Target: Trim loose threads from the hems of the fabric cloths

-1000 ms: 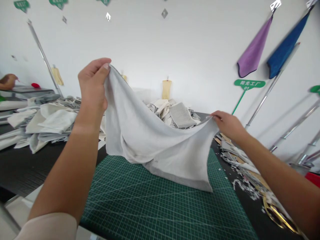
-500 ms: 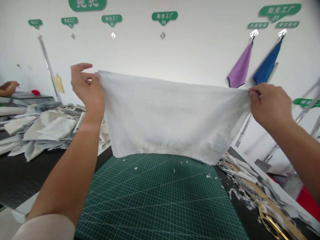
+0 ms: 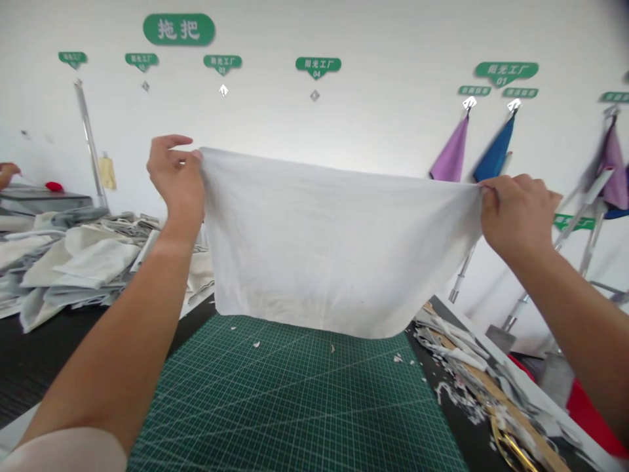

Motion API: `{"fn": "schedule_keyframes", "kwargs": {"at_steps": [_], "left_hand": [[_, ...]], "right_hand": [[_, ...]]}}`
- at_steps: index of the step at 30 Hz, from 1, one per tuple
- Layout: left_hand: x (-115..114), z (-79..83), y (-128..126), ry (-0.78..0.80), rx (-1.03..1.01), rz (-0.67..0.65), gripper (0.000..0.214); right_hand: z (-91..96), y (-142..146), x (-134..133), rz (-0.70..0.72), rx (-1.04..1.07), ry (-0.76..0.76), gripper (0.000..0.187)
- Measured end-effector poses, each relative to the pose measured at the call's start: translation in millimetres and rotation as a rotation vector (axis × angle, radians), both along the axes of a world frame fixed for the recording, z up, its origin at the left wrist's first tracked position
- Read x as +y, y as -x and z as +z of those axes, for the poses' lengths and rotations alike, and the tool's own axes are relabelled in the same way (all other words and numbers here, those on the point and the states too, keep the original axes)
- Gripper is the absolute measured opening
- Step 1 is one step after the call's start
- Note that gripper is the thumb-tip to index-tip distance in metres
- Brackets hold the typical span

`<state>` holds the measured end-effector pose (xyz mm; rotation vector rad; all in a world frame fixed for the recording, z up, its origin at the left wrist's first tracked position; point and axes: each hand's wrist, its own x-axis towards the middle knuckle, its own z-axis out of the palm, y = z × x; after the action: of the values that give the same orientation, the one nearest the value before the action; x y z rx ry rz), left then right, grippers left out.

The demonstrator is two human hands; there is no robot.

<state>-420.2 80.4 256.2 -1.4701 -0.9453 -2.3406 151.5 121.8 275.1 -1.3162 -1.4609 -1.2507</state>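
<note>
I hold a pale grey-white cloth [image 3: 334, 242] stretched out flat in the air above a green cutting mat [image 3: 295, 406]. My left hand [image 3: 177, 177] pinches the cloth's upper left corner between thumb and fingers. The upper right corner is pinched in my right hand [image 3: 515, 213]. The cloth hangs as a wide sheet, and its lower edge floats just above the far end of the mat. A few small white scraps [image 3: 256, 343] lie on the mat under it.
A heap of folded grey and cream cloths [image 3: 73, 262] lies on the black table at the left. Fabric trimmings [image 3: 462, 367] and gold-handled scissors [image 3: 511, 446] sit along the mat's right side. Purple [image 3: 451, 154] and blue [image 3: 494, 154] cloths hang on the wall. Another person's hand [image 3: 7, 174] shows at the far left.
Both hands lifted the slack cloth off the mat and pulled it taut between them. The right hand rose from table height to shoulder height. Small scraps now show on the mat.
</note>
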Motion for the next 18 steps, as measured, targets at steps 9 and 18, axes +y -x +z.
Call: {"fn": "schedule_keyframes", "kwargs": {"at_steps": [9,18], "left_hand": [[-13,5.1,-15,-0.143,-0.108,0.276,0.029],[-2,6.3,-3,-0.066,-0.091,0.203,0.032]], "right_hand": [[7.0,7,-8,0.074,0.112,-0.061,0.035],[22.1,8,-11,0.087,0.161,-0.028,0.031]]}}
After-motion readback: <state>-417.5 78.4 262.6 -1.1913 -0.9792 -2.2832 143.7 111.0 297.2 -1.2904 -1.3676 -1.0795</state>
